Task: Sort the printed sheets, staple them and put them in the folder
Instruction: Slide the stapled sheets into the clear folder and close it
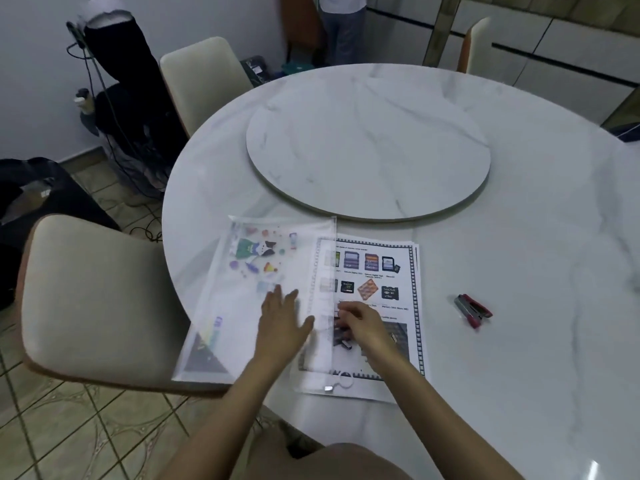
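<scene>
Translucent plastic zip folder (263,292) lies at the marble table's (519,237) near-left edge, overlapping the printed sheets (377,271). Left hand (282,317) presses flat on it, fingers spread; right hand (363,323) pinches its zipper edge. Red stapler (472,310) lies apart, right.

The translucent folder (263,292) overlaps the printed sheets' (377,271) left edge, the right hand (363,323) hides their middle text, and the fingertips are motion-blurred.

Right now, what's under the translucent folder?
The folder overlaps the left edge of the printed sheets, faintly visible through it. The table lies beneath; how many sheets are stacked can't be told.
</scene>
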A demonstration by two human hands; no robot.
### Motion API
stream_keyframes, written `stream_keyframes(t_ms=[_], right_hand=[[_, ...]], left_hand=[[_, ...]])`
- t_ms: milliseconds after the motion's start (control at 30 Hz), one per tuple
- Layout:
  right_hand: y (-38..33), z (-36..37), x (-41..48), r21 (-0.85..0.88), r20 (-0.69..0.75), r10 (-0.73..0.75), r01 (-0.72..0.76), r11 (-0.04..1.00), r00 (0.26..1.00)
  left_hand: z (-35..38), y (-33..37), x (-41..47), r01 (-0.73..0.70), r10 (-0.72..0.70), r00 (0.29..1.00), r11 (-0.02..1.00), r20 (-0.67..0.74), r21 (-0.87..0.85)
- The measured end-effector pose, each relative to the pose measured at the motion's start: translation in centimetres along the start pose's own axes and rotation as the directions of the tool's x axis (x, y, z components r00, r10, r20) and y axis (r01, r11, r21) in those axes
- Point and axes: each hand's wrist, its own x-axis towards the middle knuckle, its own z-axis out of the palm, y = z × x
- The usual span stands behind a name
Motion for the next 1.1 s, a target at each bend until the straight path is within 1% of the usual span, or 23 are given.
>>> stream_keyframes(t_ms=[33, 100, 200, 267, 333, 467, 500, 533, 600, 633, 667, 733, 800, 833, 1000, 1100], right_hand=[[0.2, 0.1, 0.1, -0.017, -0.042, -0.006, 0.005, 1.000, 0.999], [0.5, 0.2, -0.1, 0.012, -0.074, -0.003, 0.004, 1.000, 0.997], [0.7, -0.1, -0.4, 0.070, -0.059, 0.001, 0.003, 0.998, 0.998], [0.8, -0.4, -0.5, 0.091, -0.046, -0.002, 0.006, 0.996, 0.999], [1.1, -0.6, -0.2, 0.091, -0.037, -0.004, 0.007, 0.996, 0.999], [0.8, -0.9, -0.3, 0.081, -0.043, 0.016, -0.013, 0.997, 0.999], [0.7, -1.2, -0.4, 0.021, -0.074, -0.011, 0.013, 1.000, 0.997], [0.7, -1.8, -0.4, -0.095, -0.126, -0.065, 0.053, 0.994, 0.990], [0.5, -3.4, -0.6, -0.320, -0.244, -0.215, 0.130, 0.938, 0.946], [0.4, -4.3, -0.7, -0.377, -0.302, -0.266, 0.141, 0.915, 0.915], [0.4, -5.2, -0.6, -0.407, -0.359, -0.277, 0.117, 0.906, 0.892], [0.5, -6.6, -0.1, -0.446, -0.431, -0.194, -0.021, 0.895, 0.881], [0.3, -7.3, 0.1, -0.471, -0.432, -0.081, -0.148, 0.870, 0.898], [0.1, -7.5, 0.2, -0.464, -0.428, -0.044, -0.177, 0.868, 0.903], [-0.3, -8.0, 1.1, -0.299, -0.439, 0.093, -0.243, 0.923, 0.894], [-0.4, -8.3, 1.0, -0.172, -0.386, 0.132, -0.212, 0.962, 0.913]], left_hand=[[0.9, 0.9, -0.2, -0.009, 0.009, 1.000, 1.000, 0.003, 0.026], [2.5, 2.2, -0.5, -0.007, 0.006, 1.000, 0.997, 0.004, 0.078], [4.1, 2.7, -0.6, 0.037, -0.038, 0.999, 0.993, 0.000, 0.108], [4.2, 2.4, -0.5, 0.032, -0.031, 1.000, 0.993, -0.003, 0.118], [4.0, 2.0, -0.4, 0.014, -0.016, 1.000, 0.994, 0.015, 0.105], [3.3, 1.7, -0.3, 0.000, -0.001, 0.998, 1.000, 0.064, 0.024], [3.1, 1.5, -0.3, -0.011, 0.011, 0.997, 1.000, 0.071, -0.004], [3.0, 1.3, -0.3, -0.023, 0.025, 0.997, 0.999, 0.073, -0.036], [2.8, 0.7, -0.4, -0.042, 0.049, 0.997, 0.994, 0.064, -0.105], [2.7, 0.4, -0.5, -0.052, 0.060, 0.997, 0.989, 0.049, -0.138], [2.8, 0.2, -0.6, -0.064, 0.070, 0.997, 0.983, 0.033, -0.170], [3.0, 0.1, -1.0, -0.073, 0.077, 0.997, 0.972, 0.006, -0.225], [3.2, 0.2, -1.4, -0.075, 0.073, 0.997, 0.959, -0.020, -0.274], [3.3, 0.2, -1.6, -0.079, 0.072, 0.997, 0.951, -0.035, -0.297], [3.6, 0.2, -1.9, -0.127, 0.111, 0.992, 0.932, -0.067, -0.340], [3.6, 0.0, -1.9, -0.131, 0.113, 0.991, 0.916, -0.069, -0.380]])
